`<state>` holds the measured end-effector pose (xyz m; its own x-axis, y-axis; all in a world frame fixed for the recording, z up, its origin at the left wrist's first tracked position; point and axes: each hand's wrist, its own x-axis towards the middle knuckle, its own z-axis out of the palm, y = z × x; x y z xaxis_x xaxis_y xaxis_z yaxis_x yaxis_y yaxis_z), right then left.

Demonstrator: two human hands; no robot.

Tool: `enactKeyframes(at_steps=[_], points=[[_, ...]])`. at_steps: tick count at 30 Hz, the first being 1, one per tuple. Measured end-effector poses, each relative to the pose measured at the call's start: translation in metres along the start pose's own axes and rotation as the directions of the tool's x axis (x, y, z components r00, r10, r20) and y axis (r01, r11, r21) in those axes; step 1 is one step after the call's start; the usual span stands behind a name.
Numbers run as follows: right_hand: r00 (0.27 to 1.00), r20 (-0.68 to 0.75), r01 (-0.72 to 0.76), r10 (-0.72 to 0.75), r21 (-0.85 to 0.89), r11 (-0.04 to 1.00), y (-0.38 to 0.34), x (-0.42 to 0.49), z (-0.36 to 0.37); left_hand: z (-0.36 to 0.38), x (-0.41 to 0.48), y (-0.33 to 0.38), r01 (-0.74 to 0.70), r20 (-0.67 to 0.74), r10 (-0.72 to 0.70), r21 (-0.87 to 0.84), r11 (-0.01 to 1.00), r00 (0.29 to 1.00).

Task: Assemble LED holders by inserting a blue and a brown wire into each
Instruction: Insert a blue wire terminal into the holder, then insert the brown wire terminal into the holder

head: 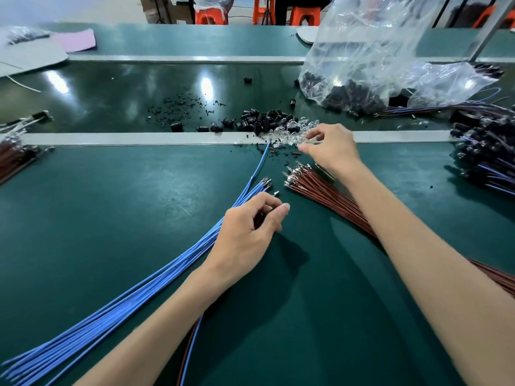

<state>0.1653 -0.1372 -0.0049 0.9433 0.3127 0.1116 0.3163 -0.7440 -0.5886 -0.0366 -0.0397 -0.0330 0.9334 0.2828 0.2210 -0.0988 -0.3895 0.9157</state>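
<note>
Two bare hands work over a green bench [111, 204]. The left hand [248, 229], near the centre, has its grip closed round a small dark part [260, 217]; I cannot tell what the part is. A metal tip [276, 193] shows just beside the forefinger. The blue wires [133, 291] fan in from 7 o'clock and pass under that hand. The brown wires [328, 196] run in from 4 o'clock under the right forearm.

The right hand [331, 151], at 1 o'clock from the left, reaches into a heap of clear LEDs [289, 132] on the grey rail [111, 139]. Its thumb and fingers are bent close together, but I cannot tell whether the grip holds one. Black holders [262, 121] lie loose, touching the LEDs on their 10 o'clock side.

At 1 o'clock a clear bag [376, 51] stands slumped, with more holders in its bottom. At 3 o'clock lies a pile of wired holders [485, 151].
</note>
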Motion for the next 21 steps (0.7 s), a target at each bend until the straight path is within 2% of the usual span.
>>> enactKeyframes(at_steps=[2, 5, 8, 14, 21], points=[[0.996, 0.050, -0.078, 0.079, -0.027, 0.997, 0.003, 0.011, 0.004, 0.000, 0.000, 0.000, -0.011, 0.005, 0.011, 0.002, 1.000, 1.000], [0.992, -0.017, -0.121, 0.121, 0.006, 0.993, 0.006, 0.015, 0.009, 0.000, 0.000, -0.001, -0.017, 0.013, 0.017, 0.001, 1.000, 1.000], [0.992, -0.043, -0.116, 0.116, 0.009, 0.993, 0.008, 0.015, 0.012, 0.000, 0.000, -0.002, 0.003, 0.022, -0.002, -0.026, 1.000, 1.000], [0.994, 0.055, -0.092, 0.097, -0.082, 0.992, 0.004, 0.018, 0.009, 0.000, 0.000, -0.001, -0.003, -0.005, 0.003, -0.007, 1.000, 1.000], [0.998, 0.002, -0.064, 0.064, -0.094, 0.993, 0.007, 0.014, 0.011, 0.000, -0.001, 0.001, -0.012, -0.032, 0.012, -0.004, 1.000, 0.999]])
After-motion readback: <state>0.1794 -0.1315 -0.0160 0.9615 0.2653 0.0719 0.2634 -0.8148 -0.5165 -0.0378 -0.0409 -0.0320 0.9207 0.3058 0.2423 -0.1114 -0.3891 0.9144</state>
